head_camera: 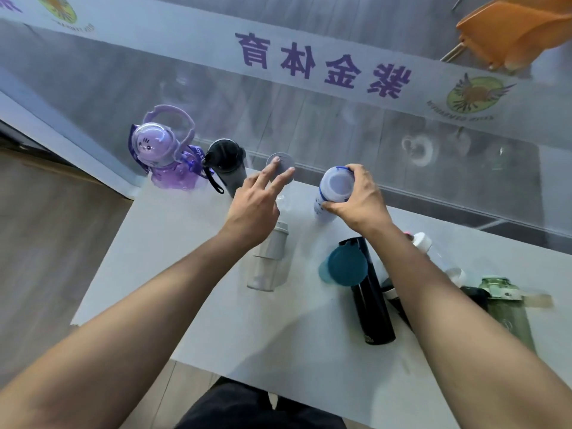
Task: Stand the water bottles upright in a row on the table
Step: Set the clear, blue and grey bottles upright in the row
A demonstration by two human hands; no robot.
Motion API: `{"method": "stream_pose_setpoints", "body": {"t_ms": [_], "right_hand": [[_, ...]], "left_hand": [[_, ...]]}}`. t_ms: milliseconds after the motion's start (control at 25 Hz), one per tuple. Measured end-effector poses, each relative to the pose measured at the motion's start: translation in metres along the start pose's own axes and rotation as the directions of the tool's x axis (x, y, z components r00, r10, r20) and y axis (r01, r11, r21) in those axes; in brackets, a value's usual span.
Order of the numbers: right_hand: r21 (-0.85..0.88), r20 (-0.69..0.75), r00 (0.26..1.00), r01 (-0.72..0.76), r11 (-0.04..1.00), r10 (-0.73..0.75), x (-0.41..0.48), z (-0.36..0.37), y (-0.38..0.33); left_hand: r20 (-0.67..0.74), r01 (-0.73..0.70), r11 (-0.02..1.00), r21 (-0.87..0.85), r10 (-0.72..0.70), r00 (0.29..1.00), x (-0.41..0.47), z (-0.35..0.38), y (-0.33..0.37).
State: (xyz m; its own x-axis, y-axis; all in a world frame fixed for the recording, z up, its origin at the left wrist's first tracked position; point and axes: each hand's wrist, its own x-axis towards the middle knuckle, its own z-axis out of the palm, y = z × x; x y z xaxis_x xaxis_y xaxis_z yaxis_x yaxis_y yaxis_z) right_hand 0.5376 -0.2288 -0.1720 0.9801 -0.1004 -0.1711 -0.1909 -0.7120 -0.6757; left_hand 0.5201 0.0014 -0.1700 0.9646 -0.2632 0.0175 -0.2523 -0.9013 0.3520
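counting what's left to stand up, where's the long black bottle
The long black bottle lies on its side on the table's near right, under the right forearm, beside the teal lid.

looks like a sports club or gym lobby tbh: glass wall carries a frosted strip with big purple Chinese characters reading sports, plus a winged round logo, an orange plastic chair beyond it, wood-look floor

Far left, upright: a purple domed-lid plastic bottle, a smoky grey black-capped bottle, a clear grey-lidded bottle; a white blue-trimmed bottle further right; near, lying down: a clear grey-collared bottle, a black cylindrical bottle, a green translucent bottle.
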Motion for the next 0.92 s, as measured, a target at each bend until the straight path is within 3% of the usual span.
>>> {"method": "stream_pose_setpoints", "body": {"t_ms": [720,920], "right_hand": [[-0.079,-0.04,0.998,-0.045,0.996,0.042,-0.006,0.007,-0.001],[-0.104,-0.03,0.998,-0.063,0.993,0.06,-0.009,0.007,-0.001]], "left_hand": [[0.021,-0.007,1.0,-0.009,0.007,1.0,-0.001,-0.001,0.001],[-0.144,0.008,0.995,-0.1,-0.022,0.989,-0.011,-0.005,-0.005]]}}
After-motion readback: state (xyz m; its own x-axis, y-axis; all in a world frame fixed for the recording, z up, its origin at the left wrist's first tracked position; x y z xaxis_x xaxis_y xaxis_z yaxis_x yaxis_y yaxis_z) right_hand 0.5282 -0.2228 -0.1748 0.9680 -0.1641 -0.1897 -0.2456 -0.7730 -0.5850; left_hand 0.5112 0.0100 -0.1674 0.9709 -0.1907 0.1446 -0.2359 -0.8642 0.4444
